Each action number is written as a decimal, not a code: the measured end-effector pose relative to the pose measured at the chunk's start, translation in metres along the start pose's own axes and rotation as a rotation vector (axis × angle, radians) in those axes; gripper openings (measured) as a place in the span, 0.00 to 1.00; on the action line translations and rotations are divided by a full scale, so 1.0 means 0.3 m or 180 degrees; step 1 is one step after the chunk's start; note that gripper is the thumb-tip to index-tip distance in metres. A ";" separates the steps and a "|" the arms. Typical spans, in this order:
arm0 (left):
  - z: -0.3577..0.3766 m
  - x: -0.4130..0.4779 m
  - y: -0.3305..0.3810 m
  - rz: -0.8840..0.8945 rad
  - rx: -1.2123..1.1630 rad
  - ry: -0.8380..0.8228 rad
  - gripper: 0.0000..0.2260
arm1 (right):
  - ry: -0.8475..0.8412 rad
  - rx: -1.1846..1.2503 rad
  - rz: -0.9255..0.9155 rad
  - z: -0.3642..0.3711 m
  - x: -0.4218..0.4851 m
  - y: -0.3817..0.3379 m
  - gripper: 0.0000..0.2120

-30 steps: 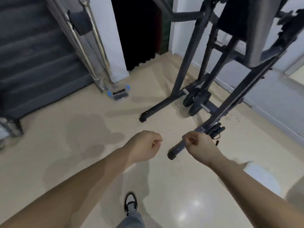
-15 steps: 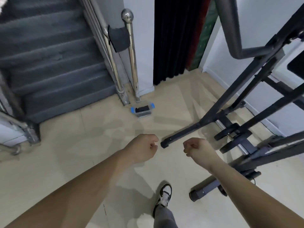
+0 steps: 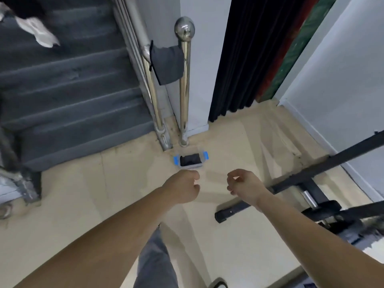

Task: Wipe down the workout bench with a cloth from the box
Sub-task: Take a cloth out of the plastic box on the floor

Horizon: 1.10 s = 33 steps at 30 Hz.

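A small clear box (image 3: 200, 165) with blue clips sits on the floor at the foot of the stair rail. A dark cloth (image 3: 190, 160) lies folded inside it. My left hand (image 3: 182, 188) hovers just short of the box, fingers curled into a fist and holding nothing. My right hand (image 3: 243, 186) is beside it, loosely curled with thumb and fingers apart, also holding nothing. The black metal frame of the workout bench (image 3: 311, 173) stands on the floor to my right; its pad is out of view.
Grey carpeted stairs (image 3: 72, 100) rise at the left behind a chrome rail post (image 3: 184, 80), where a dark cloth (image 3: 168, 63) hangs. Another person's white shoe (image 3: 37, 32) is on an upper step. A black curtain (image 3: 245, 59) hangs behind the box.
The view has swung left and closed in on the box, and the bench frame slid off to the right. My right hand loosened from a fist.
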<state>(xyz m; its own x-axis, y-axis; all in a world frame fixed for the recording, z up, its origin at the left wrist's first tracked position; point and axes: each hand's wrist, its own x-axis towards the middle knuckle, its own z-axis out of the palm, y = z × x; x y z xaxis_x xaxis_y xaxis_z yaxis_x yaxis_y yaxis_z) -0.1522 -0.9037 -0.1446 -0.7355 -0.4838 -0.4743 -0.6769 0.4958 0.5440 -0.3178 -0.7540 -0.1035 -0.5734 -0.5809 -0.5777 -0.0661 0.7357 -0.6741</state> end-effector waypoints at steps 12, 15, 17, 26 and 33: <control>0.248 1.043 -0.564 0.0003 0.0643 -0.0560 0.18 | 0.0423 0.0306 0.0668 0.435 1.049 0.312 0.14; 0.454 1.336 -0.736 0.0037 0.0511 -0.0525 0.13 | 0.0537 0.0536 0.0562 0.557 1.309 0.513 0.16; 0.581 1.529 -0.853 0.0035 0.0469 -0.0392 0.04 | 0.0622 0.0682 0.0453 0.631 1.458 0.647 0.16; 0.900 2.216 -1.250 0.0084 0.0777 -0.0008 0.13 | 0.0658 0.0274 -0.0410 0.943 1.991 0.975 0.19; 1.014 2.343 -1.313 -0.0311 0.1475 -0.0495 0.54 | 0.0215 -0.0977 -0.0717 1.100 2.151 1.029 0.27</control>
<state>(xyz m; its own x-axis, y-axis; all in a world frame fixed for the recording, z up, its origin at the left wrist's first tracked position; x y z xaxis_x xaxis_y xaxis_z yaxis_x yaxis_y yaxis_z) -0.4112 -1.2197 -0.9027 -0.6395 -0.4481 -0.6247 -0.6582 0.7390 0.1437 -0.4386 -1.0167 -0.8362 -0.5685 -0.7230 -0.3924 -0.4320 0.6683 -0.6056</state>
